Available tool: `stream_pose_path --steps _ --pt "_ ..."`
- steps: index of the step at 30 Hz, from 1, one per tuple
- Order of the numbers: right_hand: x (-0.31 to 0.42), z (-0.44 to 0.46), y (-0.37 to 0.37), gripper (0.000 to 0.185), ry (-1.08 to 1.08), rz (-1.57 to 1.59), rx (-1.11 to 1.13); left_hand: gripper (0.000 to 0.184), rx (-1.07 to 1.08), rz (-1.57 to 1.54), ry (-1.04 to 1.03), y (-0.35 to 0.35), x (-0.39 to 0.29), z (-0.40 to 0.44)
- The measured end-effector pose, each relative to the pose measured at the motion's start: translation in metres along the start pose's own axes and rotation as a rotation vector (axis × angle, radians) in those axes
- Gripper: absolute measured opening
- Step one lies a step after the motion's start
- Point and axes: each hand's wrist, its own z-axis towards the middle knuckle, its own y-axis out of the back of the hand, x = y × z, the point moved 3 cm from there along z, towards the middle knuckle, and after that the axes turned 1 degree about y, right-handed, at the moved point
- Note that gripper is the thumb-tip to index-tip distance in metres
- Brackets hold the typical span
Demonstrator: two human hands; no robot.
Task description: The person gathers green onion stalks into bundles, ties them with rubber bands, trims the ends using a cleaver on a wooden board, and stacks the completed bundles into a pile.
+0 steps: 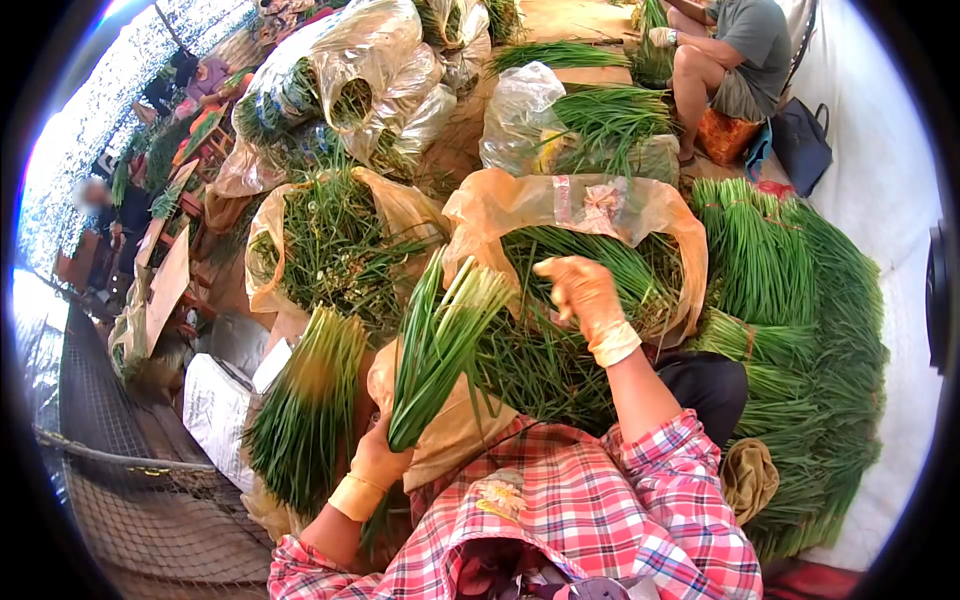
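My left hand (382, 455), in a pale orange glove, is closed round the leafy end of a bunch of garlic chives (440, 340). The pale stem ends point up and away from me. My right hand (588, 298), gloved alike, is raised to the right of the bunch, apart from it. Its fingers are curled in; whether anything small is between them is hidden. Below and behind it, an open plastic bag (690, 245) holds more chives and loose leaves. Left of my left hand, another chive bunch (318, 400) stands with its pale ends up.
A second plastic bag (265, 270) of tangled greens stands ahead left. Stacked chive bundles (765, 250) line my right, with a brown cloth (750, 480) beside them. Ahead right sits another person (745, 50). A white box (215, 410) and netting (150, 505) are on the left.
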Motion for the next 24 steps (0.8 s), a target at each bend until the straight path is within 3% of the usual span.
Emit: stream_pose_path --steps 3,6,8,15,17,19,20,21,23,24 --pt "-0.004 -0.014 -0.05 0.045 -0.179 -0.176 0.296 0.057 -0.092 0.174 -0.082 0.0 -0.012 0.003" --pt "-0.031 0.0 -0.06 0.038 -0.202 -0.196 0.338 0.056 -0.169 0.22 -0.187 -0.003 -0.017 0.002" --pt "-0.044 0.003 -0.064 0.028 -0.27 0.117 0.327 0.056 -0.217 0.245 -0.241 -0.001 -0.017 0.0" --pt "-0.044 -0.007 -0.064 0.015 -0.089 0.308 0.161 0.055 0.118 -0.218 0.121 0.0 -0.014 0.006" --pt "-0.038 -0.01 -0.06 0.013 -0.044 0.243 0.131 0.056 0.198 -0.282 0.138 0.004 -0.017 0.009" --pt "-0.034 -0.01 -0.059 0.011 0.097 -0.017 0.116 0.055 0.175 -0.249 0.117 0.003 -0.02 0.01" --pt "-0.041 -0.006 -0.056 0.011 0.088 -0.02 0.12 0.055 0.265 -0.322 0.224 0.002 -0.025 0.008" --pt "-0.051 0.001 -0.05 0.012 0.209 -0.187 0.11 0.055 0.354 -0.394 0.329 -0.001 -0.028 0.007" --pt "-0.042 -0.001 -0.047 0.01 0.176 -0.159 0.021 0.055 0.337 -0.459 0.316 -0.007 -0.024 0.006" --pt "-0.041 0.005 -0.039 0.008 0.147 -0.111 -0.052 0.059 0.31 -0.39 0.197 -0.008 -0.02 0.009"
